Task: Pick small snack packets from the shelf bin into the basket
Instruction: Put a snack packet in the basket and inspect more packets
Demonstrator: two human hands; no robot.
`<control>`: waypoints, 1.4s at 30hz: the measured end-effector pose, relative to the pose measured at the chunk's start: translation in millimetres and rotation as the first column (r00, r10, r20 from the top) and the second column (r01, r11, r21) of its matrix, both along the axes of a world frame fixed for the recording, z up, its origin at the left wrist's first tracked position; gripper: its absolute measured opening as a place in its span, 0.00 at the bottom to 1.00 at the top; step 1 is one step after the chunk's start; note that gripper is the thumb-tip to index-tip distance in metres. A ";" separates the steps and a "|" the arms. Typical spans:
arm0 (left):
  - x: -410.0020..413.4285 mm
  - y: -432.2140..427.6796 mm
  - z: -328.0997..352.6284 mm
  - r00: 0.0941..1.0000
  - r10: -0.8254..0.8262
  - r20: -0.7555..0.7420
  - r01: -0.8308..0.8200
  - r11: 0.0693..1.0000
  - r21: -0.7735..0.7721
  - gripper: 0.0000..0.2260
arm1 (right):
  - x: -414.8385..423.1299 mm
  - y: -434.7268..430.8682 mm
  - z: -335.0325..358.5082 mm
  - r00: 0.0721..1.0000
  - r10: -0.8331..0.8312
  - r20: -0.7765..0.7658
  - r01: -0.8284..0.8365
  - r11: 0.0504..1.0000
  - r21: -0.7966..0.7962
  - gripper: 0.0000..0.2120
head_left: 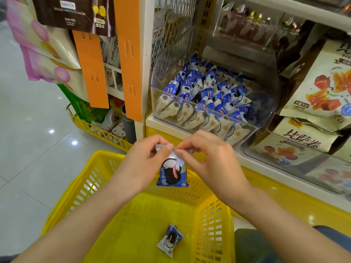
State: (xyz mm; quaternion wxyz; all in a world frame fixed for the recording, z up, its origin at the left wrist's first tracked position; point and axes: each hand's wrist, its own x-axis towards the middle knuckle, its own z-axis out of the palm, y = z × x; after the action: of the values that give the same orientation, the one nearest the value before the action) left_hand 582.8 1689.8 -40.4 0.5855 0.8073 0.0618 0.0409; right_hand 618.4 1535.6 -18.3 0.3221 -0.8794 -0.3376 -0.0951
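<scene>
Well below the fingertips, a loose snack packet (170, 240), blue and white, is seen lying tilted on the floor of the yellow basket (210, 221), apart from its walls.

Higher up, over the basket's far end, a second packet (171, 171) of the same kind is held by both hands. Its crimped top edge is pinched by the left hand (146, 160) on one side and by the right hand (207, 160) on the other. The fingers (168, 149) of both hands are curled and closed narrowly on that seal, and the two thumbs are brought almost together at its middle. The packet is left hanging upright beneath the fingers, its printed face turned toward the camera, clear of the basket's lattice.

Beyond the fingers and slightly to their right, a clear shelf bin (266, 111) is set on the shelf edge. It is filled with rows of small packets (209, 92): pale ones are stood along the front wall, blue ones are packed behind.

Farther right of the fingers, large snack bags (322, 88) with red and orange pictures are stacked. Up and to the left of the fingers, orange hanging strips (131, 54) are seen, and beneath them a small yellow wire rack (98, 130) is loaded with goods.
</scene>
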 end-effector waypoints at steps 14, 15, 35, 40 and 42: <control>4.4 2.3 13.3 0.933 -0.075 -0.351 -0.138 0.828 -0.543 0.19 | -3.2 -1.3 0.5 0.967 0.027 0.254 -0.040 0.998 0.044 0.08; 3.9 2.9 14.1 0.943 -0.027 -0.333 -0.168 0.823 -0.542 0.14 | -3.1 -0.9 -0.4 0.961 0.071 0.267 -0.079 0.997 0.020 0.08; -8.0 -1.3 -3.8 0.972 -0.004 0.236 -0.096 0.907 0.410 0.13 | 5.8 12.6 -1.7 0.607 0.092 -0.790 0.438 0.790 0.429 0.06; -9.0 -3.7 -9.0 0.978 -0.016 0.209 -0.086 0.880 0.467 0.15 | 2.2 13.6 -6.1 0.624 0.090 -0.776 0.407 0.810 0.421 0.08; -7.9 -2.7 -10.5 0.979 -0.008 0.206 -0.089 0.884 0.459 0.14 | 2.1 13.4 -7.3 0.661 0.078 -0.747 0.371 0.831 0.415 0.08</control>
State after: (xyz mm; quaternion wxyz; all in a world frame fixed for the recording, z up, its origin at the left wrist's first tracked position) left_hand 574.9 1687.1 -50.8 0.3769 0.9142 0.0073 0.1483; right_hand 620.6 1549.0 -25.6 0.6524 -0.7402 -0.0622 0.1506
